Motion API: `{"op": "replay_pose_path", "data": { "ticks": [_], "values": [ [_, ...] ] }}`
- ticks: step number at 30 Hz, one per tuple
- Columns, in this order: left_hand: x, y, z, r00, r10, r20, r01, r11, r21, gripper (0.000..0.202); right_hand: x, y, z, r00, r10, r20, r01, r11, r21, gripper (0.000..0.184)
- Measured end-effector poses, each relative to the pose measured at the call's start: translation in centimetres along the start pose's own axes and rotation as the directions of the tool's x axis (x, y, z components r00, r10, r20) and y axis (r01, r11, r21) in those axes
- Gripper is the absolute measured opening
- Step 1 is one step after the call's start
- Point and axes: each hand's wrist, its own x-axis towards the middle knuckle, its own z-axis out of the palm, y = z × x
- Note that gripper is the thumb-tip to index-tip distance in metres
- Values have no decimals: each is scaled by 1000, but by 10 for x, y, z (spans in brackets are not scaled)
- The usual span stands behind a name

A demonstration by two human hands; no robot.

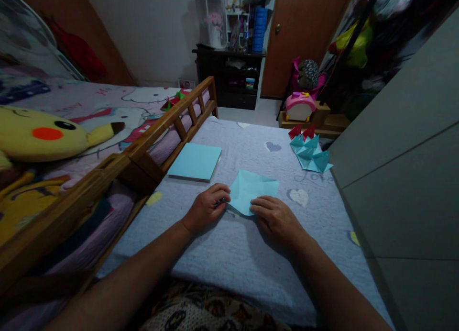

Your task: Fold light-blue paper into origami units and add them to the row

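Note:
A creased light-blue sheet of origami paper [247,191] lies on the patterned bedding in front of me, its edges slightly raised. My left hand [210,204] is closed on its left corner, thumb and fingers pinched together. Something small and dark shows at those fingers, too unclear to name. My right hand [278,221] grips the lower right edge, fingers over the paper and thumb partly hidden beneath. Left of the sheet sits a square stack of blue paper [196,159]. Folded blue paper shapes [310,154] stand at the right, with red folded shapes [301,131] behind them.
A wooden rail [168,115] runs along the left side, with a yellow plush toy [43,135] on the bed beyond. A pale cabinet [401,178] borders the right. Past the far edge stand a dark shelf unit [229,77] and a pink-and-white toy case [300,107].

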Motion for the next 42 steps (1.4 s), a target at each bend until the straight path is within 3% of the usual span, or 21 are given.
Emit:
{"op": "replay_pose_path", "data": {
  "ticks": [8, 18, 21, 28, 35, 42],
  "values": [
    [-7, -6, -6, 1000, 15, 27, -18, 993, 118, 20, -3, 0, -9, 999, 19, 36, -21, 998, 54, 30],
    [-6, -6, -10, 994, -46, 95, 43, 999, 23, 9, -4, 9, -1, 991, 129, -28, -121, 972, 203, 27],
    [-6, -5, -11, 992, -40, 117, 36, 999, 36, 15, -3, 12, 2, 985, 164, -57, -145, 959, 244, 26],
    [-5, -8, -9, 996, -69, 59, 68, 997, 28, 8, 1, 15, 5, 969, 230, -89, -197, 938, 285, 21],
    [-6, -10, -9, 991, -114, 75, 112, 993, 27, 9, 5, 18, 4, 901, 429, -63, -390, 866, 314, 18],
    [-5, -5, -12, 982, -148, 115, 147, 989, 22, 6, 11, 15, 8, 856, 508, -94, -474, 845, 247, 11]
  ]
}}
